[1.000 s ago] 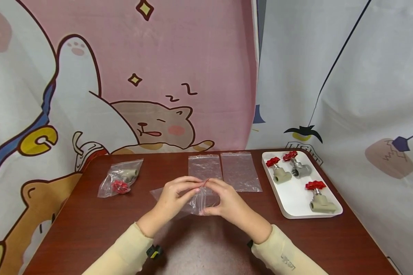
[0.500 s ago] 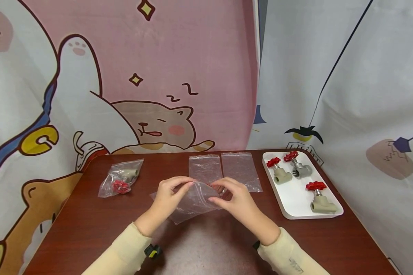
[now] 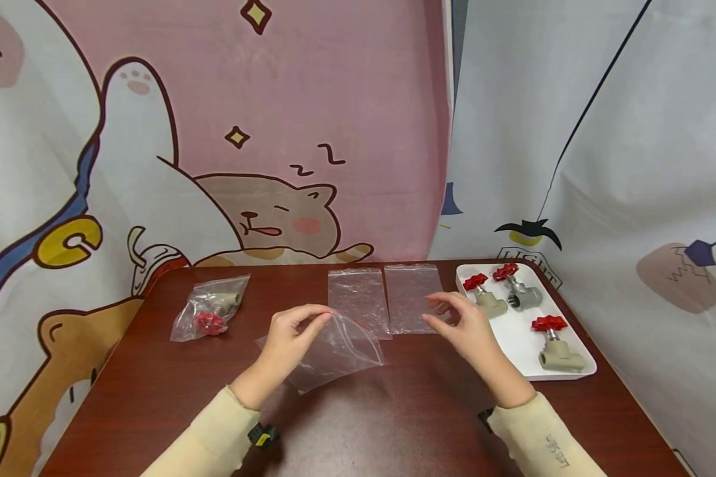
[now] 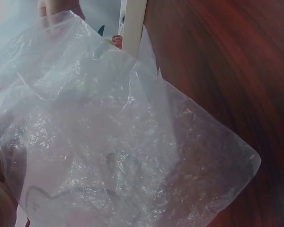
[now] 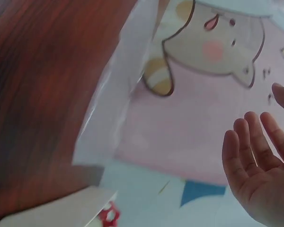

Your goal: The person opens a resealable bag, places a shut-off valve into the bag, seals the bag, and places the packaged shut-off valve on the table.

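- Your left hand [image 3: 292, 334] pinches the upper edge of a clear bag [image 3: 337, 354], fingertips and thumb clamped together on the film.
- You have the bag slanting below and to the right of those fingertips, its zip end toward your right hand [image 3: 468, 328] but well apart from it.
- That bag is thin, transparent and wrinkled, with pale zip lines and a thin reddish line near its mouth; you cannot see anything inside it.
- Your right hand holds nothing, its fingers and thumb apart, between two flat clear bags [image 3: 358, 301] and a white tray [image 3: 513, 341] on the brown tabletop [image 3: 394, 424].
- You have three red-handled valves in the tray: two greenish beige [image 3: 490, 305] [image 3: 561, 356], one grey [image 3: 524, 298].
- Far left, you have a bagged valve [image 3: 223, 303], beige with a red handle.
- On the backdrop [image 3: 388, 132] you can read "LIGHT" and two "Z" shapes; lettering on your right sleeve [image 3: 543, 430] is too small to read.
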Demonstrator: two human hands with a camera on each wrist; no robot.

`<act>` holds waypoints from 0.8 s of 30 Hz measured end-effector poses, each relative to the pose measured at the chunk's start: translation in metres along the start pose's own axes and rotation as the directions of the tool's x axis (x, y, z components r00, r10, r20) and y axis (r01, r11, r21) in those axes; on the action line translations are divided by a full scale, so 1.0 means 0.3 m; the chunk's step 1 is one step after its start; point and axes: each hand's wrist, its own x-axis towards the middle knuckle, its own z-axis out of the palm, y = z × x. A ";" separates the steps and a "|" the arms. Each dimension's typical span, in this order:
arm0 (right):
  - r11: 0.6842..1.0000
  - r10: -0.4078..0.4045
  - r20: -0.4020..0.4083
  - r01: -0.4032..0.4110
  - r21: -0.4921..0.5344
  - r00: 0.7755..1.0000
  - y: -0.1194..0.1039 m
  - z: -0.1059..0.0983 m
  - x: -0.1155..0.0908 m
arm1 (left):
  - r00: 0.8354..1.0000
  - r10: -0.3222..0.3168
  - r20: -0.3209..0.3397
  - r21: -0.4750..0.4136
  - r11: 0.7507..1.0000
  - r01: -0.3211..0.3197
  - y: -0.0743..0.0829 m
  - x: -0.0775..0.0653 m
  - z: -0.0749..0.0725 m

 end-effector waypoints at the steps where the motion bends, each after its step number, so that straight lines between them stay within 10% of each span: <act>1: 1.000 0.030 0.003 -0.030 -0.005 1.000 0.019 -0.011 0.004 | 1.000 0.001 -0.002 0.001 1.000 -0.001 0.011 0.002 -0.004; 13: 0.953 0.297 0.051 -0.292 -0.085 0.953 0.263 -0.154 0.096 | 1.000 -0.018 0.001 -0.011 1.000 0.018 -0.071 -0.010 0.006; 18: 0.872 0.476 0.124 -0.486 0.062 0.870 0.346 -0.187 0.123 | 1.000 -0.015 0.012 -0.022 1.000 0.016 -0.078 -0.010 0.004; 24: 0.700 0.644 0.181 -0.668 0.253 0.743 0.421 -0.196 0.144 | 0.999 -0.041 0.017 -0.028 0.999 0.041 0.003 0.001 -0.012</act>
